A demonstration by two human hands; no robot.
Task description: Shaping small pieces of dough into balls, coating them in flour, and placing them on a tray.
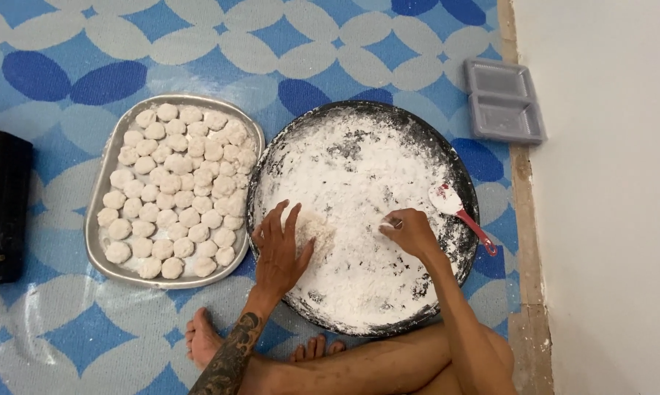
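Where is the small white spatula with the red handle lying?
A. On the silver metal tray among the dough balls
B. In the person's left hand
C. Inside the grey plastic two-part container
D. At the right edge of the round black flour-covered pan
D: the small white spatula with the red handle lies at the right side of the round black flour-covered pan, its handle reaching over the rim, with no hand on it.

Red-handled spatula (458, 211) beside floured tray (308, 143)
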